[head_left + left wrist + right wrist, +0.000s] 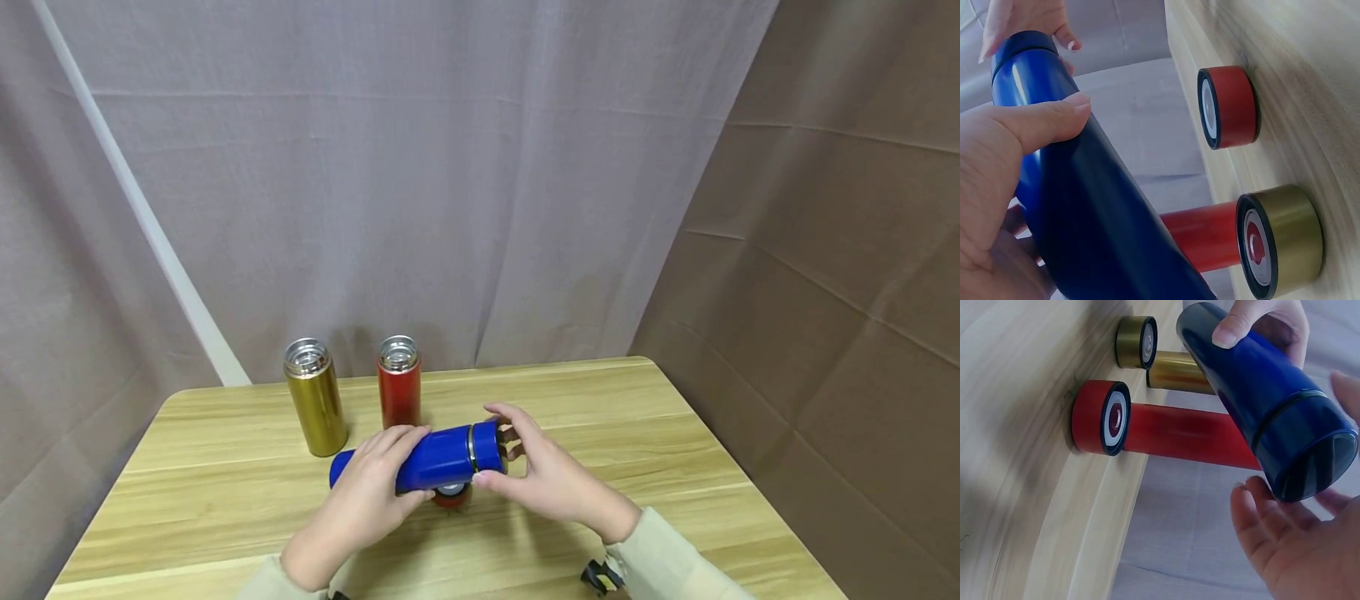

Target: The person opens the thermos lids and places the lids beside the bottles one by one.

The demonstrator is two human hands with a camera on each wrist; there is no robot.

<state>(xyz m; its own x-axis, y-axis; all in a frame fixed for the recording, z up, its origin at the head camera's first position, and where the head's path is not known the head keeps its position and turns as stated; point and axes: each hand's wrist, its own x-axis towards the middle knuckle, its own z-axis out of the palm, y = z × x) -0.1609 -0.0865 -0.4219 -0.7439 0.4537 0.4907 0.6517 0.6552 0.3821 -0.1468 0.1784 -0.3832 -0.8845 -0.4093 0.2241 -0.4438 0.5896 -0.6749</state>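
A blue thermos bottle [442,458], its lid [487,446] on, is held tilted on its side above the table. My left hand [371,492] grips its body, the thumb along one side in the left wrist view. Around the lid end is my right hand [547,475], fingers spread and bent a little; in the right wrist view a gap shows between palm and lid. Below the bottle, a red lid [1235,106] and a gold lid [1294,244] rest on the table, undersides up. The gold lid is hidden in the head view.
A gold bottle [318,408] and a red bottle [400,392] stand lidless toward the back of the wooden table [615,417]. Grey curtains [420,183] hang behind it, and a brown cloth wall [840,292] runs along the right.
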